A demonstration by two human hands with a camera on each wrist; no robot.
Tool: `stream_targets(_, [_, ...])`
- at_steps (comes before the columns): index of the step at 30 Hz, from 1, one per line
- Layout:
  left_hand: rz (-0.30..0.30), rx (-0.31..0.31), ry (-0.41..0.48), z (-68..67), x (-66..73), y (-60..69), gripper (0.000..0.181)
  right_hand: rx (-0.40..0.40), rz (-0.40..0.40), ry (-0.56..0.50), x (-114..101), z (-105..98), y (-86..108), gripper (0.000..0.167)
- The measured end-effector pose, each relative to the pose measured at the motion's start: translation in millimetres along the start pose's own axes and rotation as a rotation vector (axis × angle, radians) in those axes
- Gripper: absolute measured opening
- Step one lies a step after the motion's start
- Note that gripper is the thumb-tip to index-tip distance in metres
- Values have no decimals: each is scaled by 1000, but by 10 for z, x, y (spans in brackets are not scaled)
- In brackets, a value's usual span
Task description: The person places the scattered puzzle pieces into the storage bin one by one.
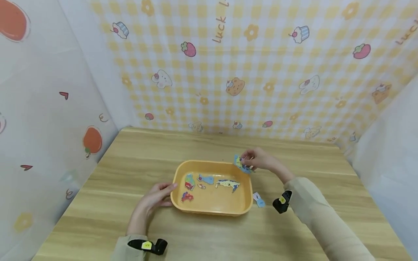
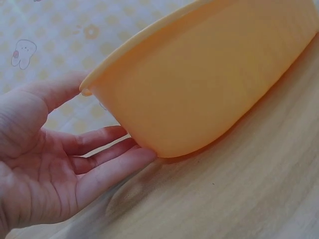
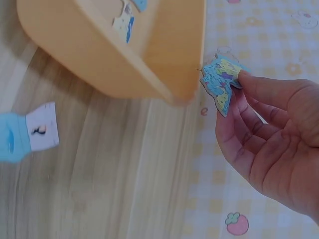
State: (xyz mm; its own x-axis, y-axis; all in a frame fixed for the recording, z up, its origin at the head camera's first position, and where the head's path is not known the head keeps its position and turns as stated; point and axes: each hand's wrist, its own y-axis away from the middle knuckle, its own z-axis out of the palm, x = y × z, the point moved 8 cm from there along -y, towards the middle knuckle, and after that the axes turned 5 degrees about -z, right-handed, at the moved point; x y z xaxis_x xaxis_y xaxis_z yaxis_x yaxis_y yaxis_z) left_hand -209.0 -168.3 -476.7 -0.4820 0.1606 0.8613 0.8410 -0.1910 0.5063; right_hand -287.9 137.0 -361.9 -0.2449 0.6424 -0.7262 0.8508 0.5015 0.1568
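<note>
Over the far right corner of a yellow plastic tub (image 1: 215, 210), my right hand (image 1: 258, 159) pinches a thin blue-and-yellow puzzle piece (image 3: 222, 82) between thumb and fingers. The piece is tilted, with a map-like print. My left hand (image 1: 156, 197) holds the tub's left end, its thumb at the rim and its other fingers (image 2: 117, 169) against the outer wall near the base. Inside the tub lie several flat pieces: a cream-and-blue one (image 1: 227, 183), a light blue one (image 1: 206, 179), a green-and-red one (image 1: 189, 182), a red one (image 1: 187, 197) and a small one (image 1: 201, 186).
On the wooden table (image 1: 294, 232), just right of the tub, lies a light blue and white piece (image 1: 259, 200). A yellow checked cloth (image 1: 209, 101) hangs behind the table, with white printed cloth (image 1: 49, 119) at the left.
</note>
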Motion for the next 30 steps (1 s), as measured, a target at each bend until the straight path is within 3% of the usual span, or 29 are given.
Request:
stream_targets(7, [-9,-19,-5,3,12,-26,64,-37,-7,-12,-169,204,-63,23])
stream_targets(12, [-21,-15,-1,5,6,-14,65,-57,-61,-27,-261,327,-91,21])
stream_targets(19, [-33,-23,2,-2,5,-23,66,-44,-95,55,-290,391,-141,21])
stream_targets(24, [-52,-31,-2,-7,8,-40,66,-52,-89,48,-279,452,-137,20])
stream_targets(30, [-42,-59,-15,-4,31,-44,67,-105,-79,60,-293,575,-197,19])
